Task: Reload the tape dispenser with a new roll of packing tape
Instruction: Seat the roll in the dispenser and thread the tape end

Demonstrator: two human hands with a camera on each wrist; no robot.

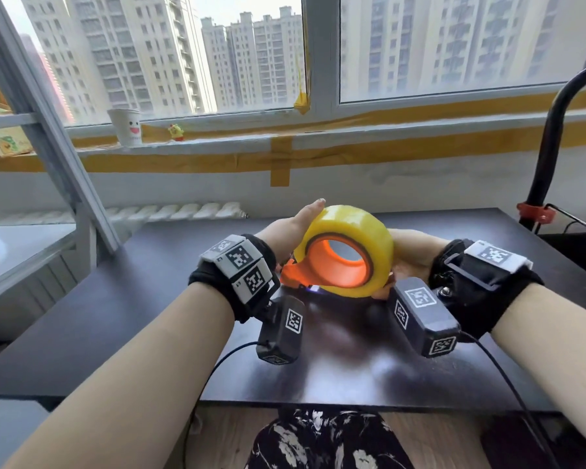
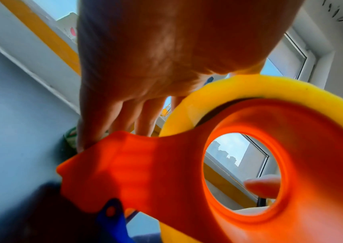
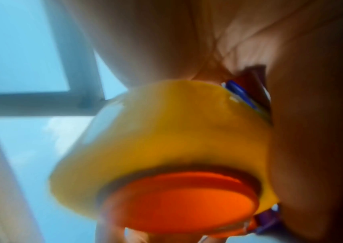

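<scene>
Your left hand (image 1: 293,228) cups the left side of the yellow packing tape roll (image 1: 349,231), thumb laid over its top and fingers reaching down behind the orange tape dispenser (image 1: 335,265). Your right hand (image 1: 411,252) grips the roll's right side, palm against the tape. The roll sits around the dispenser's orange hub, both held just above the dark bench (image 1: 149,299), near its middle.

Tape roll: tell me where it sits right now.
In the head view the yellow tape roll sits mid-frame on the orange dispenser, held above the dark table between left hand and right hand.
</scene>
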